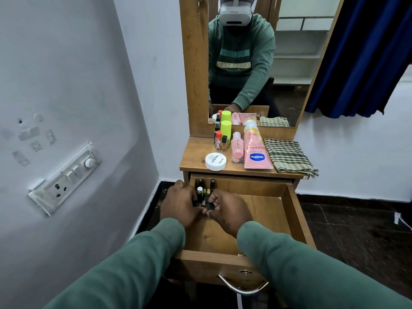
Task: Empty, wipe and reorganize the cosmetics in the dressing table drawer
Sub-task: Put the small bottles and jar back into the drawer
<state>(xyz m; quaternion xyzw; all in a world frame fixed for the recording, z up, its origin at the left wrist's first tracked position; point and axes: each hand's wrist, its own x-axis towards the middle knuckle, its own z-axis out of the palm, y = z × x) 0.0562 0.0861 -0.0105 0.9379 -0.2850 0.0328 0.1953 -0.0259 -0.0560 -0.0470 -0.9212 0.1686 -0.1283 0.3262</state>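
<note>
The wooden drawer (263, 204) stands pulled out below the dressing table top (194, 152). Several small black-capped bottles (206, 186) stand upright in its far left corner. My left hand (180, 204) and my right hand (225, 208) are both inside the drawer at that corner. Each closes its fingers around small black-capped bottles (209, 202). On the table top stand a white round jar (215, 161), a pink Vaseline tube (256, 150), a pink bottle (237, 147), a green-capped can (225, 130) and small vials (219, 139). A folded checked cloth (289, 157) lies at the right.
A mirror (256, 63) rises behind the table top and reflects a person in a green sweater. A grey wall with a switch panel (66, 177) is close on the left. A blue curtain (365, 52) hangs at the right. The drawer's metal handle (243, 285) faces me.
</note>
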